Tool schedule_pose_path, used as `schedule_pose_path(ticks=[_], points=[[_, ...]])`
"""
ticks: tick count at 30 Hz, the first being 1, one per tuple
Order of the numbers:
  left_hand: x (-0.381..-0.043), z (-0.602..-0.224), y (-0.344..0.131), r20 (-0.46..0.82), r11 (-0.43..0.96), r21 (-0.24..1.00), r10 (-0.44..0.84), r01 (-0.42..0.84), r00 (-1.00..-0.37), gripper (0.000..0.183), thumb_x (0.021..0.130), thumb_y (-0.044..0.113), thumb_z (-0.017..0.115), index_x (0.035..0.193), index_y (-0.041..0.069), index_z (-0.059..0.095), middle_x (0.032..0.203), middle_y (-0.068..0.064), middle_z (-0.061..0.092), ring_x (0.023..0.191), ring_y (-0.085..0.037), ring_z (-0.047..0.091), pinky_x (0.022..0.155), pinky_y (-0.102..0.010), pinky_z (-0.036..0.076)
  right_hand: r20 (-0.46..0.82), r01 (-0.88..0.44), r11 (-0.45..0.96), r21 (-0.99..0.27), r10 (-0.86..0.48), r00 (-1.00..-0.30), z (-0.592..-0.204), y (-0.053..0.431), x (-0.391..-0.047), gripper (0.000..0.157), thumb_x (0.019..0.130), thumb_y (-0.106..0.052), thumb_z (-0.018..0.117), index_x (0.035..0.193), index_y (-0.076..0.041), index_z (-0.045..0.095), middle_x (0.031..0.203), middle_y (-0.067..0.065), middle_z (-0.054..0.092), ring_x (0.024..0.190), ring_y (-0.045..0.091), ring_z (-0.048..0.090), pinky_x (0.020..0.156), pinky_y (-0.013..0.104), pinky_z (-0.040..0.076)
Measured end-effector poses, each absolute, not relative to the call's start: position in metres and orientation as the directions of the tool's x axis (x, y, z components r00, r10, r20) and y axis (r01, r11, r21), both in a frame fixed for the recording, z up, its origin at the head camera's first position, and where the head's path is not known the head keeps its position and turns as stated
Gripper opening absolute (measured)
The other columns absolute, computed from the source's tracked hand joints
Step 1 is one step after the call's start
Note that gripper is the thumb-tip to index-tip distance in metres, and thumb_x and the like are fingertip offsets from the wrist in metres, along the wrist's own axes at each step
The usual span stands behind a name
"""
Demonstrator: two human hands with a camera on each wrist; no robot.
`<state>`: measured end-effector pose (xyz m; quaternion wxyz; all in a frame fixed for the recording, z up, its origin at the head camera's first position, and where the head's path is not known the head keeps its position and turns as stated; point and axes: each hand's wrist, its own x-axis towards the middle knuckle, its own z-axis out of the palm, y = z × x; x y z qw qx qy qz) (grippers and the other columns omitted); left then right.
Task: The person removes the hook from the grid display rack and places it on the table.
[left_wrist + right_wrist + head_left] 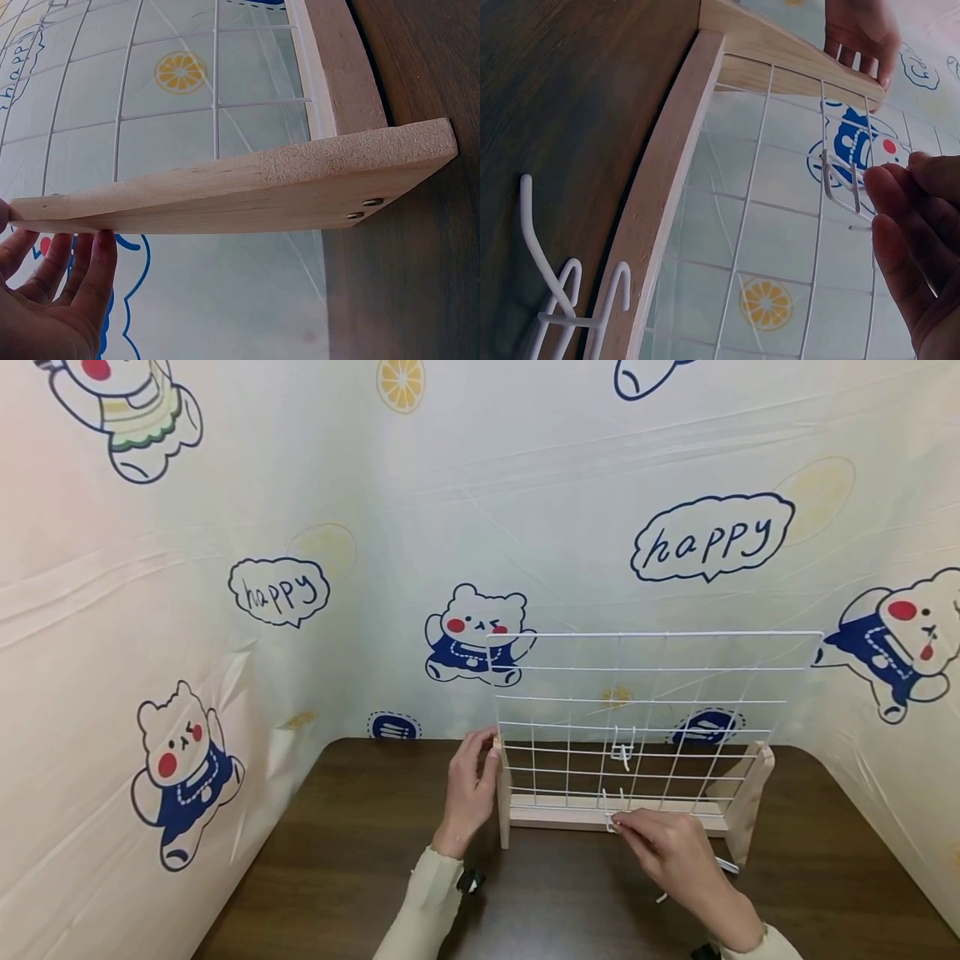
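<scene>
A white wire grid stands between wooden ends on a wooden base. My left hand grips the upper part of its left wooden side panel, thumb on one face and straightened fingers on the other. In front of the lower grid, my right hand pinches a white wire hook between thumb and fingertips. The hook's prongs overlap the lower grid wires in the head view; in the right wrist view its bent wire is right by the fingertips. Another white hook hangs higher on the grid.
On the dark wood table, at least one more white hook lies in front of the rack's base, partly behind my right hand in the head view. A printed cloth curtain surrounds the table at the back and sides.
</scene>
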<state>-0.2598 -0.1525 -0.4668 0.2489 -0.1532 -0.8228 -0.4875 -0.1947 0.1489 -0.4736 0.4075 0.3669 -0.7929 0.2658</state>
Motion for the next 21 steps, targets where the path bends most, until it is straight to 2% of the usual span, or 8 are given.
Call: schedule_pose_path(ticks=[6, 9, 11, 14, 15, 19, 21], points=[[-0.259, -0.466, -0.152, 0.561, 0.484, 0.723, 0.005, 0.493, -0.828, 0.031, 0.110, 0.020, 0.051, 0.137, 0.013, 0.063, 0.128, -0.008, 0.067, 0.110, -0.018, 0.068, 0.089, -0.034, 0.061, 0.844, -0.787, 0.609, -0.100, -0.367, -0.392, -0.477, 0.152, -0.194, 0.053, 0.111, -0.041, 0.045, 0.084, -0.013, 0.081, 0.079, -0.003, 0.079, 0.067, 0.011, 0.074, 0.061, 0.029, 0.057], [-0.258, -0.467, -0.152, 0.560, 0.486, 0.723, 0.005, 0.491, -0.829, 0.031, 0.110, 0.020, 0.051, 0.137, 0.013, 0.063, 0.127, -0.007, 0.067, 0.110, -0.018, 0.068, 0.089, -0.034, 0.061, 0.841, -0.789, 0.607, -0.097, -0.373, -0.391, -0.478, 0.154, -0.194, 0.048, 0.110, -0.039, 0.048, 0.085, -0.014, 0.081, 0.079, -0.003, 0.079, 0.067, 0.011, 0.074, 0.061, 0.029, 0.057], [-0.259, -0.467, -0.152, 0.560, 0.485, 0.723, 0.006, 0.492, -0.829, 0.031, 0.110, 0.020, 0.051, 0.137, 0.013, 0.063, 0.127, -0.007, 0.067, 0.110, -0.018, 0.068, 0.088, -0.034, 0.061, 0.837, -0.790, 0.605, -0.098, -0.379, -0.394, -0.480, 0.156, -0.193, 0.041, 0.109, -0.035, 0.054, 0.086, -0.014, 0.081, 0.080, -0.004, 0.079, 0.068, 0.010, 0.074, 0.061, 0.028, 0.056], [-0.260, -0.467, -0.153, 0.561, 0.488, 0.721, 0.006, 0.492, -0.828, 0.030, 0.110, 0.019, 0.051, 0.137, 0.013, 0.063, 0.127, -0.007, 0.067, 0.110, -0.018, 0.068, 0.088, -0.034, 0.061, 0.829, -0.790, 0.603, -0.106, -0.385, -0.405, -0.481, 0.158, -0.193, 0.019, 0.100, -0.023, 0.070, 0.087, -0.014, 0.081, 0.080, -0.004, 0.079, 0.068, 0.010, 0.074, 0.061, 0.028, 0.057], [-0.260, -0.467, -0.152, 0.563, 0.488, 0.720, 0.006, 0.494, -0.826, 0.030, 0.110, 0.019, 0.051, 0.137, 0.013, 0.063, 0.127, -0.007, 0.067, 0.110, -0.018, 0.068, 0.088, -0.034, 0.061, 0.826, -0.787, 0.607, -0.109, -0.386, -0.411, -0.482, 0.159, -0.193, 0.021, 0.100, -0.024, 0.069, 0.087, -0.014, 0.081, 0.081, -0.005, 0.080, 0.069, 0.010, 0.075, 0.062, 0.028, 0.057], [-0.259, -0.467, -0.152, 0.571, 0.493, 0.713, 0.006, 0.499, -0.821, 0.030, 0.110, 0.019, 0.051, 0.137, 0.012, 0.063, 0.126, -0.007, 0.067, 0.110, -0.018, 0.069, 0.088, -0.034, 0.061, 0.828, -0.791, 0.604, -0.099, -0.392, -0.402, -0.486, 0.161, -0.194, 0.004, 0.090, -0.015, 0.077, 0.087, -0.015, 0.081, 0.080, -0.005, 0.080, 0.068, 0.008, 0.074, 0.061, 0.026, 0.056], [-0.259, -0.467, -0.152, 0.573, 0.493, 0.711, 0.006, 0.501, -0.819, 0.030, 0.110, 0.019, 0.051, 0.137, 0.012, 0.063, 0.126, -0.007, 0.067, 0.110, -0.018, 0.069, 0.088, -0.034, 0.061, 0.834, -0.798, 0.597, -0.085, -0.395, -0.384, -0.488, 0.162, -0.195, 0.003, 0.087, -0.012, 0.079, 0.087, -0.015, 0.080, 0.079, -0.005, 0.079, 0.068, 0.006, 0.073, 0.060, 0.025, 0.055]])
